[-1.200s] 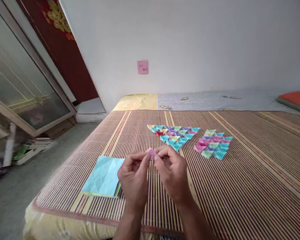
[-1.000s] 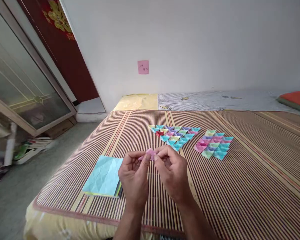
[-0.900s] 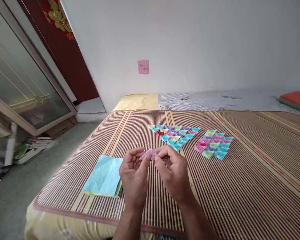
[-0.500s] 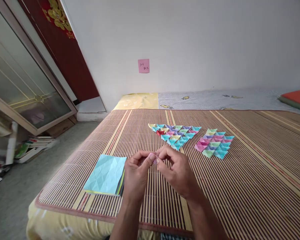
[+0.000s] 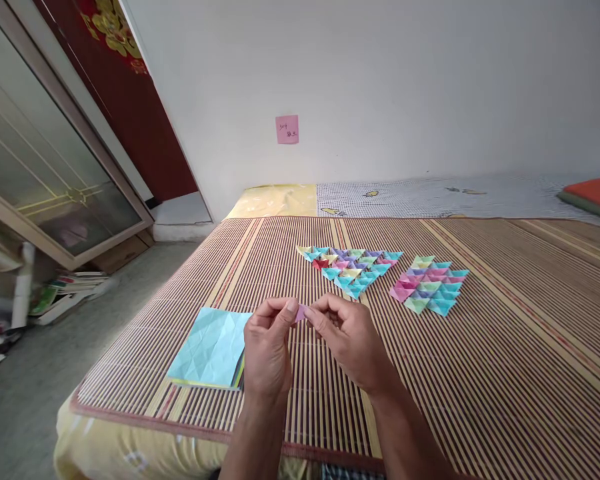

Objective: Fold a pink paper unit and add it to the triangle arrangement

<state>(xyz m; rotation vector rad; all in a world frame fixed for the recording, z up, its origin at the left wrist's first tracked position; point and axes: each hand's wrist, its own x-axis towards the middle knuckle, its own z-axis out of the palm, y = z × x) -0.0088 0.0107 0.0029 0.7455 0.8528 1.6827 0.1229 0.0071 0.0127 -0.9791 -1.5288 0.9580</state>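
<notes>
Between my two hands is a small folded piece of pink-purple paper (image 5: 301,313), held above the striped mat. My left hand (image 5: 270,347) pinches its left side between thumb and forefinger. On the other side, the thumb and forefinger of my right hand (image 5: 347,337) close on its right edge. Left of my left hand lies a stack of paper (image 5: 207,347) with a creased light-blue sheet on top. Beyond my hands, folded paper pieces in many colours form a triangle (image 5: 353,270). Farther right, similar pieces make a slanted block (image 5: 430,287).
A striped bamboo mat (image 5: 505,373) covers the bed, over a yellow sheet (image 5: 140,447). A pink note (image 5: 287,129) is stuck to the white wall. An orange-and-green cushion (image 5: 595,197) lies at the far right. Books (image 5: 75,290) are on the floor at left.
My hands have drawn slightly apart, the left one moving a little left. More of the pink-purple paper now shows between the fingertips.
</notes>
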